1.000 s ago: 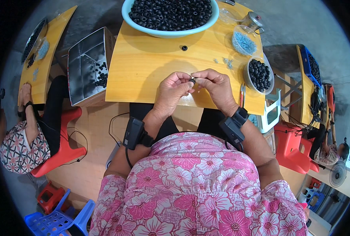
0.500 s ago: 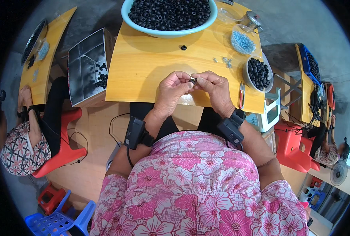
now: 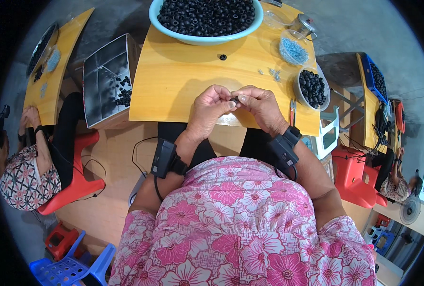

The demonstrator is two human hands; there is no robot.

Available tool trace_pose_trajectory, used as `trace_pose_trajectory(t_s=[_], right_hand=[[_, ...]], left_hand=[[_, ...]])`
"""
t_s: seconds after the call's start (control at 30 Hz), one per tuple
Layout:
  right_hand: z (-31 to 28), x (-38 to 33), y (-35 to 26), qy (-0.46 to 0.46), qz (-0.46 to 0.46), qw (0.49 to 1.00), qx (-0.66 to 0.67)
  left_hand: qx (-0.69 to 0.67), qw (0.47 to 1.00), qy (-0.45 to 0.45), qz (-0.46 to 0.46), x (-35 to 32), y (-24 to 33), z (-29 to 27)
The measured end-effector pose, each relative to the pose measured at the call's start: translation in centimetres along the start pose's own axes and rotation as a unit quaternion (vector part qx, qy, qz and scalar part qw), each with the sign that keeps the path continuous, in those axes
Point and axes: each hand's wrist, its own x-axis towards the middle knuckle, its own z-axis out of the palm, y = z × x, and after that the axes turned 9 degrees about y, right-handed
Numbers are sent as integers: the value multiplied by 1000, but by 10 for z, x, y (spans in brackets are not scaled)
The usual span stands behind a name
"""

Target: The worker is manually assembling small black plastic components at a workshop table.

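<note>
Fingertips of our left hand and right hand pinch a small black piece mid-frame, seemingly adjusting it, and next need steady alignment.

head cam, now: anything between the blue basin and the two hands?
Yes: one small black piece lies on the yellow tabletop between the basin and the left hand and right hand, nearer the basin. Shows in the head view.

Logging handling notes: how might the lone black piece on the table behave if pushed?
The lone black piece looks rounded, so it may roll. The table looks smooth, so sliding seems possible. Tiny beside the basin, it's probably light.
</note>
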Motion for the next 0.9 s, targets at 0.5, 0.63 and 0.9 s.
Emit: trace_pose_trajectory(t_s=[0.5, 0.63, 0.9], right_hand=[[0, -2, -22, -15, 16, 998, -61], [4, -2, -22, 5, -19, 996, -82], [3, -1, -21, 7, -102, 976, -195]], left_hand=[[30, 999, -4, 19, 1, 1, 1], [27, 999, 8, 18, 1, 1, 1], [52, 998, 4, 26, 0, 0, 1]])
